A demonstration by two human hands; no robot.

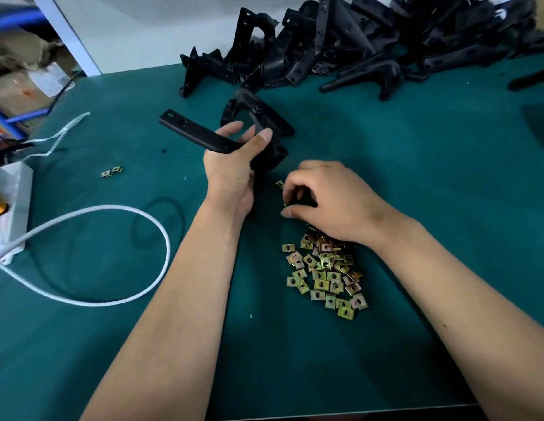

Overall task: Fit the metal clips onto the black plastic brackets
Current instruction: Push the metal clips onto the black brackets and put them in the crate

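My left hand (234,165) grips a black plastic bracket (201,135) above the green table, its flat arm with holes pointing up and left. My right hand (328,199) hovers low over the far end of a pile of brass-coloured metal clips (325,271), fingers curled down among them; whether a clip is pinched between the fingertips is hidden. A single clip (279,184) lies just left of the right fingers. Two stray clips (111,171) lie on the table to the left.
A large heap of black brackets (356,44) fills the back of the green table (447,177). A white cable (112,256) loops at the left from a white box (12,208). Cardboard boxes sit on shelving (21,80) at far left.
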